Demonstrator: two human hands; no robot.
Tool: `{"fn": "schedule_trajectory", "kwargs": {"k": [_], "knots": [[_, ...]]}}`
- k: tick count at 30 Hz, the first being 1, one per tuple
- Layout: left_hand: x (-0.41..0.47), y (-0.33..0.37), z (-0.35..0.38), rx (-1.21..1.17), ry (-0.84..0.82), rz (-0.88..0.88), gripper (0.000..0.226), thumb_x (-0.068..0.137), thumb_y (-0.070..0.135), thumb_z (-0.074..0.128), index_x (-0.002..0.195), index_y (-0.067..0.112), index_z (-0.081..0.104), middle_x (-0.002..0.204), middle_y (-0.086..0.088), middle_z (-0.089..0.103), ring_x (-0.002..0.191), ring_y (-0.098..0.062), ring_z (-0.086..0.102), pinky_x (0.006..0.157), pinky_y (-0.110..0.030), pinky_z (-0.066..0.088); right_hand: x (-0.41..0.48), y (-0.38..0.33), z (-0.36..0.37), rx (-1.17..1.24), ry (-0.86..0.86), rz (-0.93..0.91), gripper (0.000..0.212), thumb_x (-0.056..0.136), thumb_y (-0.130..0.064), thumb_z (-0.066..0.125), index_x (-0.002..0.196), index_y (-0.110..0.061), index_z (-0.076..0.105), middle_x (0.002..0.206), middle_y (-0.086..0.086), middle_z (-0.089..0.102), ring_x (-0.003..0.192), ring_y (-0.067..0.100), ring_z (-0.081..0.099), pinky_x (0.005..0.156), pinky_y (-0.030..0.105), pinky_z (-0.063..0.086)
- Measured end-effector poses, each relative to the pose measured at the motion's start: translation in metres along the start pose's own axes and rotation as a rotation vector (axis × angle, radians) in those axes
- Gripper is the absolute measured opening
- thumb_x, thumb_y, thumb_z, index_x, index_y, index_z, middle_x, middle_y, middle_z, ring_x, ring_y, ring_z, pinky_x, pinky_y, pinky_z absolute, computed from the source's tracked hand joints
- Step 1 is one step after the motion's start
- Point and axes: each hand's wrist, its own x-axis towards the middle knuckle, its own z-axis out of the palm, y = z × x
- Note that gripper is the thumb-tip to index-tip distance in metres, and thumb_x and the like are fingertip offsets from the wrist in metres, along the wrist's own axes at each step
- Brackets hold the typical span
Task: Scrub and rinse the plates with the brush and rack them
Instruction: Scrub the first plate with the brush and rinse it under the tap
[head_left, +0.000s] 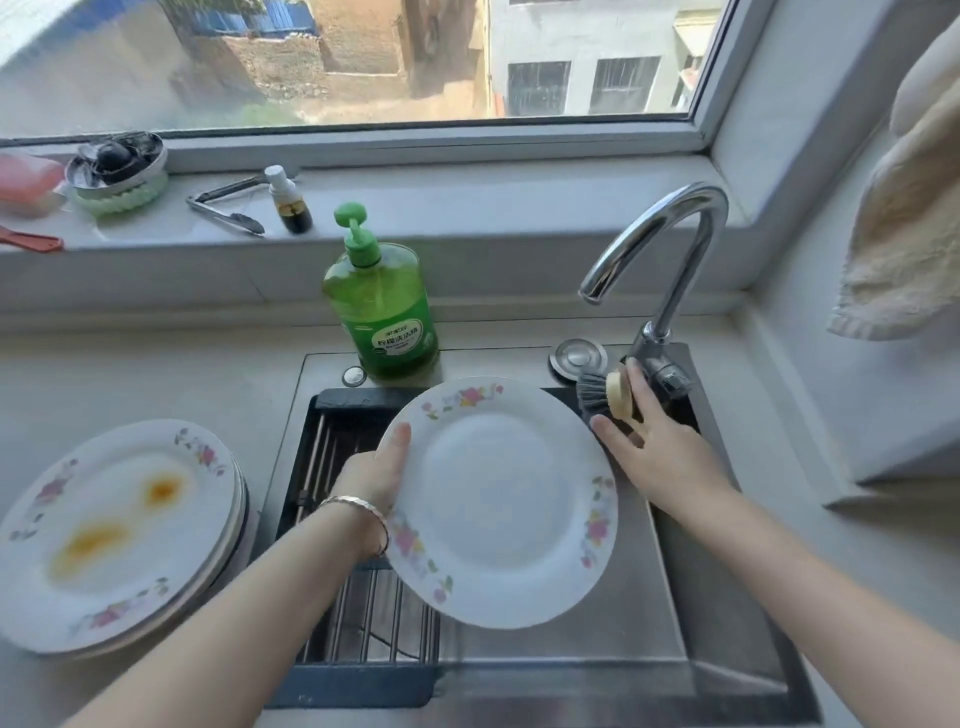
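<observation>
My left hand (376, 475) grips the left rim of a white plate with a floral border (501, 499), held tilted over the sink (670, 597). The plate's face looks clean. My right hand (652, 441) holds a dish brush (605, 395) with grey bristles and a wooden head at the sink's back right corner, just below the tap lever (670, 376). A stack of floral plates (117, 535) lies on the counter to the left; the top one carries orange stains. A metal rack (371, 613) spans the left half of the sink, partly hidden by my left arm and the plate.
A chrome tap (670, 249) arches over the sink, no water running. A green soap bottle (382, 306) stands behind the sink. Tongs (223, 210), a small bottle (291, 202) and a scourer dish (119, 171) sit on the window sill. A beige cloth (904, 223) hangs at the right.
</observation>
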Motion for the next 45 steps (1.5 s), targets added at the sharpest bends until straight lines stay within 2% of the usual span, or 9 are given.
{"fn": "schedule_trajectory", "kwargs": {"k": [4,8,13,19,27,31,35,39,45], "knots": [[-0.012,-0.006,0.019,-0.046,0.069,0.048,0.051,0.089,0.05,0.048,0.098,0.001,0.057,0.085,-0.008,0.06,0.077,-0.027,0.057,0.068,-0.031,0.046,-0.03,-0.009,0.038,-0.499,0.04,-0.353,0.058,0.094,-0.023,0.017,0.144,-0.049,0.002,0.103,0.0,0.06,0.087,0.027,0.064,0.059,0.029,0.036],[-0.019,-0.009,0.032,0.079,0.131,0.107,0.055,0.091,0.047,0.047,0.1,-0.006,0.06,0.094,-0.017,0.058,0.078,-0.029,0.055,0.064,-0.029,0.039,-0.052,-0.028,0.073,-0.338,0.043,-0.661,0.067,0.076,-0.01,0.055,0.134,-0.043,0.043,0.077,-0.001,0.058,0.063,0.027,0.06,0.044,0.028,0.031],[-0.025,-0.017,0.03,0.016,0.111,0.127,0.049,0.09,0.047,0.048,0.071,0.002,0.055,0.073,-0.009,0.054,0.067,-0.026,0.05,0.059,-0.03,0.037,-0.01,-0.016,0.026,-0.322,0.059,-0.272,0.059,0.089,-0.016,0.035,0.138,-0.05,0.032,0.153,-0.019,0.023,0.123,0.014,0.05,0.087,0.025,0.042],[-0.03,-0.015,0.037,-0.008,0.087,0.139,0.049,0.09,0.044,0.05,0.06,0.005,0.049,0.065,-0.008,0.052,0.066,-0.026,0.05,0.064,-0.03,0.039,-0.048,-0.035,0.032,-0.239,-0.102,-0.47,0.042,0.09,-0.052,0.049,0.131,-0.052,0.043,0.146,-0.029,0.031,0.124,-0.001,0.045,0.093,0.021,0.038],[-0.032,-0.021,0.044,0.046,0.033,0.195,0.048,0.089,0.042,0.052,0.058,0.006,0.047,0.061,-0.01,0.046,0.06,-0.022,0.042,0.056,-0.028,0.03,-0.034,-0.036,0.038,0.042,-0.116,-0.424,0.036,0.083,-0.033,0.067,0.118,-0.039,0.063,0.134,-0.015,0.053,0.122,0.006,0.05,0.098,0.03,0.042],[-0.036,-0.019,0.047,0.077,-0.009,0.275,0.044,0.09,0.037,0.053,0.061,0.005,0.045,0.067,-0.013,0.044,0.063,-0.021,0.041,0.059,-0.028,0.029,0.0,-0.035,0.014,0.102,0.141,-0.153,0.031,0.085,-0.029,0.064,0.116,-0.031,0.065,0.127,-0.007,0.059,0.112,0.018,0.054,0.091,0.033,0.043],[-0.038,-0.017,0.046,0.104,-0.04,0.319,0.041,0.091,0.035,0.052,0.065,0.003,0.051,0.063,-0.01,0.046,0.056,-0.019,0.04,0.051,-0.027,0.028,-0.02,-0.049,0.04,0.127,0.037,-0.469,0.033,0.081,-0.032,0.068,0.114,-0.032,0.067,0.12,-0.01,0.062,0.112,0.015,0.057,0.092,0.037,0.045],[-0.037,-0.022,0.041,0.068,-0.032,0.329,0.047,0.09,0.035,0.054,0.053,0.008,0.04,0.058,-0.01,0.042,0.056,-0.019,0.039,0.054,-0.028,0.027,0.004,-0.031,0.02,0.23,0.141,-0.164,0.035,0.085,-0.03,0.065,0.12,-0.031,0.063,0.127,-0.01,0.059,0.117,0.016,0.054,0.094,0.032,0.042],[-0.037,-0.019,0.036,0.017,0.005,0.349,0.047,0.089,0.03,0.055,0.052,0.006,0.041,0.042,0.0,0.045,0.039,-0.011,0.042,0.04,-0.019,0.029,-0.013,-0.016,0.034,0.145,0.082,-0.36,0.036,0.08,-0.029,0.071,0.115,-0.035,0.066,0.125,-0.012,0.06,0.099,0.004,0.056,0.089,0.029,0.044]]}}
